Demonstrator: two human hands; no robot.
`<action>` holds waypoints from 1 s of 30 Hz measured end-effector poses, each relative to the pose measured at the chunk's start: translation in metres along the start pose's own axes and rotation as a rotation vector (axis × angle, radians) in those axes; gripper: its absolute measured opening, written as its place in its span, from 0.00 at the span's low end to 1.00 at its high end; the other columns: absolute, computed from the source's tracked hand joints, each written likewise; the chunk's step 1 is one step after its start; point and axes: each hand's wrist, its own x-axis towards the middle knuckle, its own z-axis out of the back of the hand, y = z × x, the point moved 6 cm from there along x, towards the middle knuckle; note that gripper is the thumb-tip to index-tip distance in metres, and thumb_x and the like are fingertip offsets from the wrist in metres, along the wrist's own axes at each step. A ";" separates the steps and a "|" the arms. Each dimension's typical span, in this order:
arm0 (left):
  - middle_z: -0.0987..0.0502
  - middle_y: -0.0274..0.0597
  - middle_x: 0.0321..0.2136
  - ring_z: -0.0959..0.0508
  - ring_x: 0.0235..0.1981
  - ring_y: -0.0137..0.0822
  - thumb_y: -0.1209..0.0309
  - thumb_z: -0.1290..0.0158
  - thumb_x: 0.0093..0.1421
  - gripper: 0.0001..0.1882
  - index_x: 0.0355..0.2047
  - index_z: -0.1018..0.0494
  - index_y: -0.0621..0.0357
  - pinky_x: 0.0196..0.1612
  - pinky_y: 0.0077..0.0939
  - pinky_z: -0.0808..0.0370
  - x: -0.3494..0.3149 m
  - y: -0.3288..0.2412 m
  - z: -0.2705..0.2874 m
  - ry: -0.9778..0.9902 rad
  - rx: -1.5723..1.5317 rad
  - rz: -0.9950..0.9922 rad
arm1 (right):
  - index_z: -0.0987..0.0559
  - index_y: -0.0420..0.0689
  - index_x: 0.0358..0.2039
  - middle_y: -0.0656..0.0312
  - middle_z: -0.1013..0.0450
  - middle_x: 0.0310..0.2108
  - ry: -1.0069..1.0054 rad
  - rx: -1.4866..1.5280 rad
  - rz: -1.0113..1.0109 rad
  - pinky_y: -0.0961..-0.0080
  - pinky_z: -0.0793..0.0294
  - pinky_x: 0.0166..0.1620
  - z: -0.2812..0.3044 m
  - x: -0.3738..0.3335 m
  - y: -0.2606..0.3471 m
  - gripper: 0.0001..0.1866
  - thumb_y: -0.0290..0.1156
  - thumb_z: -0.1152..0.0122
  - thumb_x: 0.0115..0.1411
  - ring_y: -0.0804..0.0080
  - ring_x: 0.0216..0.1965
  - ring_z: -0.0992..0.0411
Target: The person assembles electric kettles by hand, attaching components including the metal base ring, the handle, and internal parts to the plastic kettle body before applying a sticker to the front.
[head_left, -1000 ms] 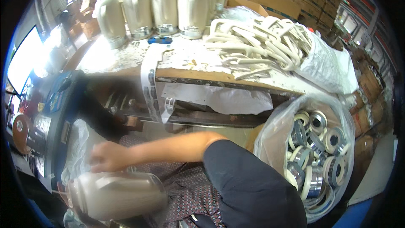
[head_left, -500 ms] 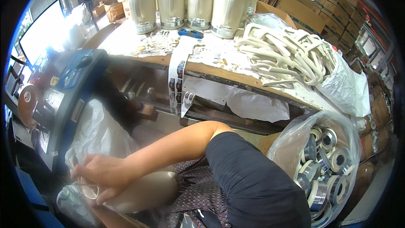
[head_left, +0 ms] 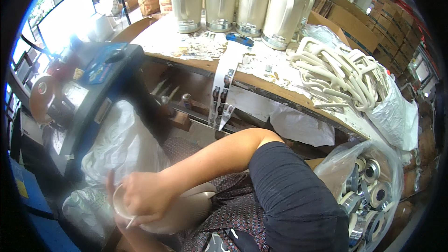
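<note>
A cream flask shell (head_left: 179,217) lies on its side across my lap, its round open end toward the left. My right hand (head_left: 147,196) is bent down at that end with its fingers curled into the opening. A thin pale piece (head_left: 131,222) pokes out beside the fingers; whatever they grip is hidden. My left hand (head_left: 122,221), mostly covered, wraps the rim from the far side and below, with a fingertip showing past the edge. Upright flask shells (head_left: 221,2) with handles and silver bands stand at the back of the table (head_left: 179,46).
Loose cream handles (head_left: 336,72) spill from a white sack on the table's right. Below it, a clear bag (head_left: 396,172) holds silver-banded rings. A label strip (head_left: 223,84) hangs off the table edge under a blue tool (head_left: 239,40). A dark machine (head_left: 112,72) stands left.
The view has swung left, so the surroundings sit further right. My right hand has turned, its fingers now deeper in the flask shell's mouth.
</note>
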 end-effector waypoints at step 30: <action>0.22 0.50 0.37 0.20 0.36 0.46 0.56 0.28 0.37 0.22 0.16 0.27 0.56 0.38 0.35 0.22 -0.085 0.067 -0.051 -0.310 0.000 0.220 | 0.17 0.48 0.29 0.62 0.25 0.30 0.282 -0.648 -0.396 0.65 0.26 0.43 -0.053 0.019 -0.289 0.07 0.35 0.33 0.49 0.62 0.41 0.27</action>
